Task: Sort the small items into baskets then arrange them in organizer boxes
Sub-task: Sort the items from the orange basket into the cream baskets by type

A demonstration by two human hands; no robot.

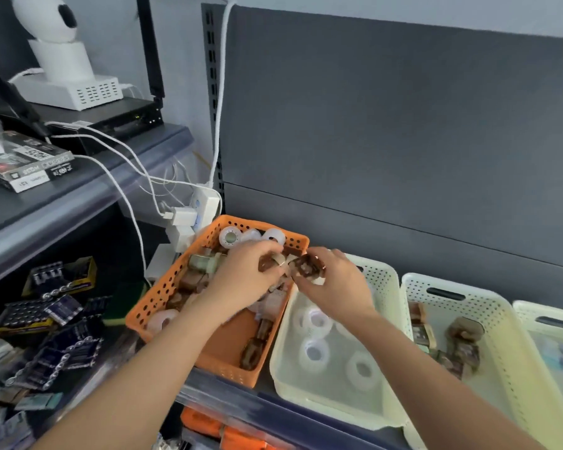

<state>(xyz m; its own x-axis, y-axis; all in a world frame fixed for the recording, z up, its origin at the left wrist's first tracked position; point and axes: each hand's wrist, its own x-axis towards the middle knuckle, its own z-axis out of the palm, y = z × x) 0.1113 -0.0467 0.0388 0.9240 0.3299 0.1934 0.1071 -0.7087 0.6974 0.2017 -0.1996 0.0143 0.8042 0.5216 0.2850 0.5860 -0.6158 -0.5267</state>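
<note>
The left hand (pixel 247 271) is reaching into the orange basket (pixel 163 287), its fingers curling around a small brown tape roll (pixel 268 263) among the mixed rolls there. At its 3 o'clock, the right hand (pixel 335 280) is gripping a cluster of brown tape rolls (pixel 307 266) over the edge between the orange basket and the cream basket (pixel 387 280). Clear tape rolls (pixel 316 352) are lying in that cream basket, and more brown rolls (pixel 462 349) are sitting in the next basket (pixel 488 306) at 3 o'clock.

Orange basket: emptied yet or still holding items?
Still holding items. The orange basket has clear tape rolls at its far end and brown rolls nearer.
</note>
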